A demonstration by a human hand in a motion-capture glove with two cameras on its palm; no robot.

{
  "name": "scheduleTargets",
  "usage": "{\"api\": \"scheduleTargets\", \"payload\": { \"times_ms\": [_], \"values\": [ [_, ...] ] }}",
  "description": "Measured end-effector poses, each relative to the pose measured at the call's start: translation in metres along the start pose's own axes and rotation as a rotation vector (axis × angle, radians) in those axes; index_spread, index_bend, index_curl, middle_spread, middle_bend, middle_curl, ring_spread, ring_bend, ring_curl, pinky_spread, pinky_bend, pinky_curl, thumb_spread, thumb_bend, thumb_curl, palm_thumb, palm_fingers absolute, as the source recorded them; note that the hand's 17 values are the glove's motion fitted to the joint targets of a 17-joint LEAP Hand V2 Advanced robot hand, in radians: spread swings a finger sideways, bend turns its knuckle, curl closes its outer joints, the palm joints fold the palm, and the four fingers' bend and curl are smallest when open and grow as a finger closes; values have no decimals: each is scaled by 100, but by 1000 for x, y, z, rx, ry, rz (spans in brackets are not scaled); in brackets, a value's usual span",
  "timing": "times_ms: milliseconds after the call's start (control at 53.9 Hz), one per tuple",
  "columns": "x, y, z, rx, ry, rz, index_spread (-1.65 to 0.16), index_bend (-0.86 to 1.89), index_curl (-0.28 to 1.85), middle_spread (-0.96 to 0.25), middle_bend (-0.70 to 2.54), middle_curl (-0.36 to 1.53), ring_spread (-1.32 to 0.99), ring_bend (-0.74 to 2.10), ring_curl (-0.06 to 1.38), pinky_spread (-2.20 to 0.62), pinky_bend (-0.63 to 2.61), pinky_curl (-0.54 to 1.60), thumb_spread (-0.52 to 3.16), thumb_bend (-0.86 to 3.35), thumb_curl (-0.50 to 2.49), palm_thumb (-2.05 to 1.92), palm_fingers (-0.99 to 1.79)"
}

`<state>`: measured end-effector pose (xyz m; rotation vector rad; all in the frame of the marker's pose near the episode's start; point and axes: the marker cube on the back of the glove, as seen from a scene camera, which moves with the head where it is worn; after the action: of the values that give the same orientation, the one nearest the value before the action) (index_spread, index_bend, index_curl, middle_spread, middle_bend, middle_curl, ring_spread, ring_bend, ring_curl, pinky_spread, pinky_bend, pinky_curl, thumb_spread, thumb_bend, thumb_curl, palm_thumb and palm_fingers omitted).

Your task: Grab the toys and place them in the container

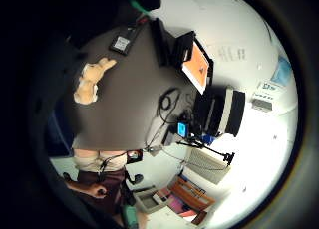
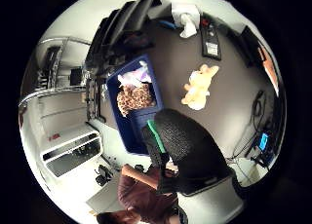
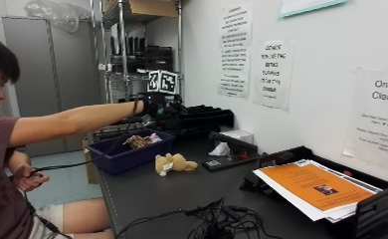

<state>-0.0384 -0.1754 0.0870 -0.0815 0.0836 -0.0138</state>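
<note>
Toys first: one tan plush animal toy [image 3: 173, 163] lies on the dark table [image 3: 181, 199], just right of the blue plastic container [image 3: 129, 154], apart from it. Container sits at the far left of the table and already holds a spotted brown plush [image 3: 138, 141] and a pale pink-white one [image 2: 136, 75].

Gloved right hand [image 3: 155, 105] hangs high over the container and the shelf end, well above everything, touching nothing. Thumb-side palm view shows its black fingers [image 2: 183, 146] curled loosely in front of the lens with nothing between them, so I read the grip as relaxed and empty.

Step in hand, my call: reach for the tan plush. To do it well:
- drop down and right, away from the container wall
- come over the body, not a limb, since it is soft and will flop
- spread the grip before contact, close round the torso
- lift over the container rim, release above the other plush
</note>
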Motion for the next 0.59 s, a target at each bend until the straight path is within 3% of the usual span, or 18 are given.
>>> {"api": "scheduleTargets", "payload": {
  "times_ms": [334,593],
  "values": [
    [-3,-36,81,-111,-31,29,-23,6,15,-4,15,26,-1,37,37,4,86,40,124,-5,24,-6,-14],
    [-28,-72,164,-210,-110,150,-19,3,11,1,16,27,-1,60,42,2,104,43,124,-6,22,-8,-9]
  ]
}}
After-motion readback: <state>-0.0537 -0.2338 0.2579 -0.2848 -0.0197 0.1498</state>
